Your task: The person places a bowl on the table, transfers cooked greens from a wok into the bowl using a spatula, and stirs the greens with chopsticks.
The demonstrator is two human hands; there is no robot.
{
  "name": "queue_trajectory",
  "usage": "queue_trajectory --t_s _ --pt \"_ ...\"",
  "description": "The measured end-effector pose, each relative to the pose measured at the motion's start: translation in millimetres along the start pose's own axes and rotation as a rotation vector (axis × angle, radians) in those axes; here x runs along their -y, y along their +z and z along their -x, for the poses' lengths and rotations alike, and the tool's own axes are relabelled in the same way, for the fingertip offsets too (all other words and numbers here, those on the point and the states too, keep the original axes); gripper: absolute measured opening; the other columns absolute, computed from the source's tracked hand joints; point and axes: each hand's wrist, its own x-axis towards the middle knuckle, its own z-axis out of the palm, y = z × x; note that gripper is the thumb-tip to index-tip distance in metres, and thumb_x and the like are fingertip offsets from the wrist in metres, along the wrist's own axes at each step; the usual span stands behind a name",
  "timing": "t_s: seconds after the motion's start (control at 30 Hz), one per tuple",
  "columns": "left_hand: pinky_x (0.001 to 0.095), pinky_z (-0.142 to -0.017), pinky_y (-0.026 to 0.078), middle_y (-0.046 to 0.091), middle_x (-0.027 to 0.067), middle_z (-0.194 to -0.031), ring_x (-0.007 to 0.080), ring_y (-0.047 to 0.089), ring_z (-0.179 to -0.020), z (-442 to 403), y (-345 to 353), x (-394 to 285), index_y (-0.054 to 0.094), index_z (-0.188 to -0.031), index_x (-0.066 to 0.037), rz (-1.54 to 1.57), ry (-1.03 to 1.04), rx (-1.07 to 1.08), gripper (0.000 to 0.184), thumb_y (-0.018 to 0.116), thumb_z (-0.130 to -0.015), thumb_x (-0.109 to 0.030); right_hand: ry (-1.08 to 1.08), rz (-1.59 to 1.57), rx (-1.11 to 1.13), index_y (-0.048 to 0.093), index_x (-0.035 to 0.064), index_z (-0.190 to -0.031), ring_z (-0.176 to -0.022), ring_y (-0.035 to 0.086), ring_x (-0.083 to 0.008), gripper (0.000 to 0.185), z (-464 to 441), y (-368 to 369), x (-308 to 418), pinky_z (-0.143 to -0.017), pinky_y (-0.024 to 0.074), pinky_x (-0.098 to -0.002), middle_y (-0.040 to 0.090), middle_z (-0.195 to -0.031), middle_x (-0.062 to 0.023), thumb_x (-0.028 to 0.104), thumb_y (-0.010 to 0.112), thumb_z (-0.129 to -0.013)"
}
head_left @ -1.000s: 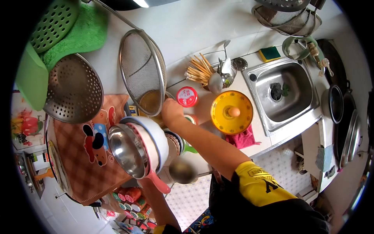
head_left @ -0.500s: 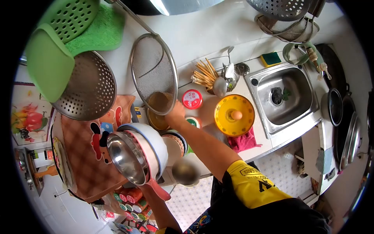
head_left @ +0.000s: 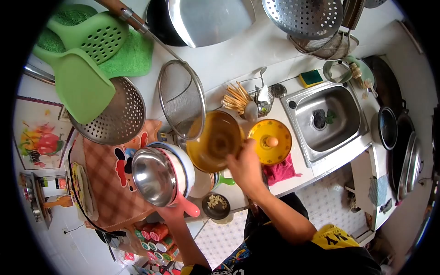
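My left hand [head_left: 170, 211] is under a stack of bowls, holding it up at the lower side. On top of the stack lies a shiny steel bowl [head_left: 153, 176], with a pink-handled bowl [head_left: 186, 206] and a white blue-rimmed one beneath. My right hand [head_left: 245, 167] grips the edge of an amber glass bowl [head_left: 213, 142], raised over the counter. Beside it stands a yellow lidded pot [head_left: 270, 153]. A small dark bowl with pale pieces [head_left: 216, 206] sits near the counter's front edge.
Strainers [head_left: 182, 98], a perforated ladle [head_left: 302, 16] and green spatulas [head_left: 82, 87] hang in front of the wall. The sink [head_left: 327, 121] is at the right. A utensil holder [head_left: 263, 103] stands behind the yellow lid. A brown checked cloth [head_left: 105, 192] lies at the left.
My right hand has lifted the amber bowl from beside the wall and brought it nearer and to the right. The bowl stack stays in my left hand. The view has shifted.
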Motion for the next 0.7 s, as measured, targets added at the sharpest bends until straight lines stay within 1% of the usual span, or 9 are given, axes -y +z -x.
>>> queue_trajectory --t_s 0.1,0.2,0.23,0.27,0.33,0.4,0.57,0.63,0.7 --pt "0.04 -0.1 0.039 0.038 0.0158 -0.136 0.0275 0.042 -0.124 -6 7 -1 0.029 -0.138 -0.004 0.026 -0.053 0.061 0.084 0.077 -0.07 -0.011 0.171 -0.012 0.05 0.038 -0.0077 -0.124 -0.08 0.064 -0.0327 0.055 19 -64 2 -0.069 0.0506 -0.0385 0.061 -0.09 -0.0235 0.004 0.062 -0.076" --pt "0.0456 -0.098 0.042 0.038 0.0153 -0.133 0.0256 0.043 -0.12 -36 26 -41 0.021 -0.14 -0.003 0.943 -0.687 -0.169 0.099 0.08 -0.061 0.005 0.146 -0.014 -0.009 0.042 -0.0094 -0.121 -0.078 0.063 -0.0297 0.051 27 -102 -22 -0.071 0.0498 -0.0365 0.061 -0.089 -0.0219 0.004 0.06 -0.075" --pt "0.0461 -0.098 0.042 0.037 0.0135 -0.134 0.0256 0.042 -0.122 -38 27 -39 0.022 -0.14 -0.007 1.064 -0.72 -0.131 0.096 0.079 -0.064 0.002 0.133 -0.035 -0.05 0.046 -0.01 -0.119 -0.078 0.062 -0.0277 0.047 28 -108 -24 -0.073 0.0497 -0.0345 0.061 -0.092 -0.0208 0.003 0.058 -0.075" --pt "0.047 -0.098 0.042 0.038 0.0108 -0.135 0.0268 0.041 -0.123 -42 26 -23 0.027 -0.139 -0.013 1.062 -0.807 -0.096 0.081 0.071 -0.071 -0.015 0.297 -0.133 -0.029 0.048 -0.0096 -0.115 -0.082 0.062 -0.0254 0.042 28 -119 -3 -0.074 0.0497 -0.0317 0.061 -0.094 -0.0193 0.004 0.056 -0.076" --pt "0.0488 -0.098 0.043 0.04 0.0053 -0.137 0.0291 0.04 -0.127 -50 24 7 0.037 -0.136 -0.024 1.058 -0.983 -0.023 0.059 0.054 -0.085 -0.049 0.223 -0.073 -0.092 0.047 -0.0091 -0.114 -0.08 0.062 -0.0208 0.04 31 -120 -46 -0.064 0.0512 -0.0289 0.06 -0.091 -0.0163 0.005 0.056 -0.078" --pt "0.0519 -0.097 0.043 0.041 0.0072 -0.138 0.0303 0.042 -0.125 -59 33 20 0.041 -0.134 -0.022 0.942 -0.97 0.054 0.062 0.047 -0.084 -0.058 0.25 -0.159 -0.094 0.047 -0.0092 -0.113 -0.08 0.061 -0.0196 0.039 30 -123 -54 -0.061 0.0522 -0.0278 0.059 -0.091 -0.0159 0.005 0.056 -0.079" --pt "0.0505 -0.096 0.046 0.045 0.0157 -0.133 0.0341 0.048 -0.12 -82 52 40 0.04 -0.134 -0.01 0.941 -1.069 0.162 0.07 0.038 -0.086 -0.061 0.332 -0.332 -0.06 0.045 -0.0108 -0.111 -0.08 0.062 -0.0202 0.036 32 -119 -40 -0.06 0.0563 -0.0279 0.057 -0.099 -0.0186 0.005 0.055 -0.081" --pt "0.0467 -0.095 0.047 0.047 0.0185 -0.131 0.0345 0.05 -0.118 -85 57 41 0.04 -0.135 -0.007 0.888 -1.081 0.223 0.076 0.034 -0.086 -0.065 0.338 -0.38 -0.03 0.044 -0.0123 -0.112 -0.086 0.065 -0.0271 0.033 33 -113 -33 -0.072 0.0592 -0.0347 0.055 -0.105 -0.0199 0.004 0.047 -0.084" --pt "0.0478 -0.096 0.046 0.046 0.0171 -0.132 0.0328 0.05 -0.118 -88 64 47 0.041 -0.134 -0.007 0.926 -1.086 0.243 0.075 0.033 -0.086 -0.065 0.341 -0.413 0.0 0.044 -0.0122 -0.112 -0.086 0.065 -0.027 0.033 36 -108 -23 -0.073 0.059 -0.0347 0.056 -0.104 -0.0196 0.004 0.047 -0.084"
